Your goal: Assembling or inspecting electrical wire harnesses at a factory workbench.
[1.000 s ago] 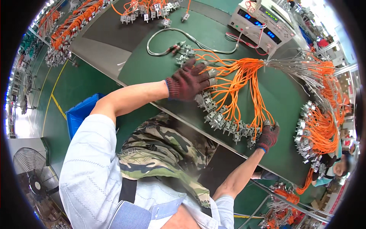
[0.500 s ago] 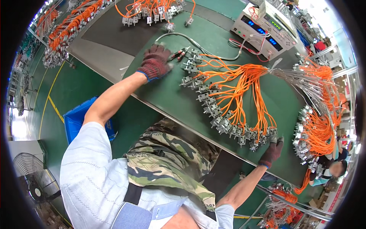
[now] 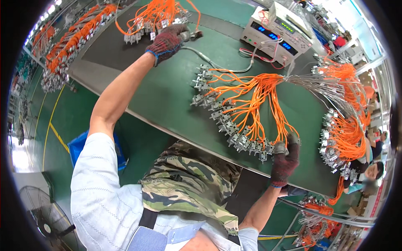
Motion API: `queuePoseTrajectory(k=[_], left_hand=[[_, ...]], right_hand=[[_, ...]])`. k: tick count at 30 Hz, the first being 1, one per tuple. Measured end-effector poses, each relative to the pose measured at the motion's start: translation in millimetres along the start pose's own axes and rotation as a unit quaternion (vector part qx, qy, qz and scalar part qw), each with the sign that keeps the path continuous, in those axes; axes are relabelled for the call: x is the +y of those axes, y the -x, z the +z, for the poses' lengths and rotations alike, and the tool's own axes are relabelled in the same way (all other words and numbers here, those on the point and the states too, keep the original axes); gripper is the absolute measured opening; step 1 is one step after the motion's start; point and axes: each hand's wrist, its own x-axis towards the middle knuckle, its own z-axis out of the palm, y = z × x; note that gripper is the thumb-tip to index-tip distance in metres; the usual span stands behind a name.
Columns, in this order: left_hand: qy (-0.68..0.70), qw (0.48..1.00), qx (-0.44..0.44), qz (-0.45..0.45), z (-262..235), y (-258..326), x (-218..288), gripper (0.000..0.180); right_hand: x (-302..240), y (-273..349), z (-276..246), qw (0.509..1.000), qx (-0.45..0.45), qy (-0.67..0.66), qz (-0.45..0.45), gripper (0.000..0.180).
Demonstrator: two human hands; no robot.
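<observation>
My left hand [image 3: 167, 44], in a dark red knitted glove, is closed beside the far bundle of orange leads [image 3: 161, 10]. A grey cable [image 3: 200, 55] runs up to it from the power supply; its clip end is mostly hidden by the fingers. One small metal connector [image 3: 193, 35] on an orange lead lies at the fingertips. Nearer, a fan of orange leads [image 3: 268, 81] spreads over the green table, metal connectors [image 3: 228, 125] along its edge. My right hand [image 3: 286, 163], gloved alike, pinches a connector at the fan's right end, largely covered by the fingers.
A bench power supply [image 3: 272, 35] with lit displays stands at the back. More orange bundles [image 3: 349, 138] lie at the table's right, and others hang on a rack [image 3: 79, 35] at far left. A blue bin [image 3: 79, 146] and fan [image 3: 42, 217] stand on the floor; a person [image 3: 370, 173] is at right.
My left hand has moved away from me to the far bundle, drawing the grey cable's clip end along. My right hand has come in and closed over the connectors at the fan's right end.
</observation>
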Motion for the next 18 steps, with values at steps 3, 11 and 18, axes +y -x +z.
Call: queuePoseTrajectory(k=[3,11,18], left_hand=[[0.062,0.990,-0.018,0.122,-24.3,-10.7,62.8,0.020],[0.129,0.847,-0.155,0.492,-10.1,-2.1,206.2,0.025],[-0.001,0.846,-0.131,0.517,63.4,15.8,221.4,0.025]], right_hand=[[-54.3,-13.5,12.1,0.989,-0.036,-0.003,-0.144,0.060],[-109.9,-66.4,35.7,0.975,-0.094,-0.109,-0.170,0.078],[-73.7,-12.0,51.7,0.922,-0.136,-0.364,-0.006,0.069]])
